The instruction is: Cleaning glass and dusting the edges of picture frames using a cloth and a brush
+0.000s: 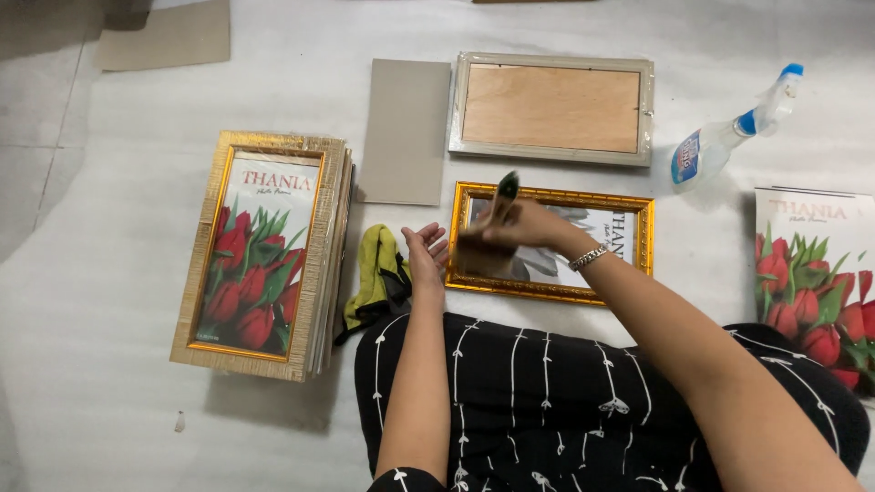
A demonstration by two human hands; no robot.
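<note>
My right hand clamps a small dark-tipped tool over 1 gold picture frame lying before my knees, left hand open-fingered at its edge; probably rigid, glass-fragile, best gripped by its rails.

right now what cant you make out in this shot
- Tool in the right hand: motion-blurred in the head view, kind unclear.
- Gold frame: picture mostly covered by both hands.
- Flower print: cut off by the right edge.
- Stack under the top frame: count hidden.
</note>
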